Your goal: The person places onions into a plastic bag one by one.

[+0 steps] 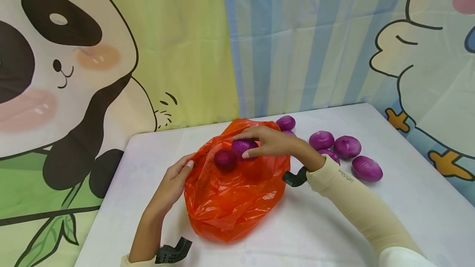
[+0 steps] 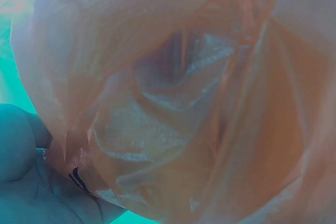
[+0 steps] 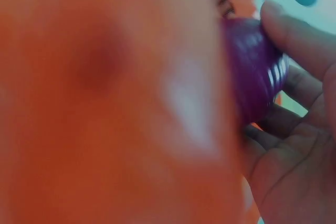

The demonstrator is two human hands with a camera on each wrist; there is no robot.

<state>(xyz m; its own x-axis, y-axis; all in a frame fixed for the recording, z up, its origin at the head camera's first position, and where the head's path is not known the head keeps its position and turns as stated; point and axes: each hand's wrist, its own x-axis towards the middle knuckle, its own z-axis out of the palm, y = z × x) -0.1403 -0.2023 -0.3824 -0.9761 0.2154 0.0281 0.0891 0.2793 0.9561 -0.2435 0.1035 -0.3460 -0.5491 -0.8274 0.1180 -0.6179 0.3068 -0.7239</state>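
An orange-red plastic bag (image 1: 237, 201) stands with its mouth spread on the white table. At its left rim my left hand (image 1: 174, 180) grips the film, thumb on the inner side; in the left wrist view the bunched bag (image 2: 157, 129) lies against that hand (image 2: 31, 177). My right hand (image 1: 272, 141) holds a purple onion (image 1: 243, 147) at the bag's mouth. The right wrist view shows the fingers of this hand (image 3: 299, 129) around the onion (image 3: 254, 69), partly behind the bag. Beside the held onion, another onion (image 1: 225, 160) shows in the bag.
Several purple onions lie right of the bag, among them one onion (image 1: 347, 147) and a nearer one (image 1: 367, 169). Behind the bag's right rim sits an onion (image 1: 285, 122), with another partly hidden. A printed curtain (image 1: 193, 52) hangs behind the table (image 1: 315, 226).
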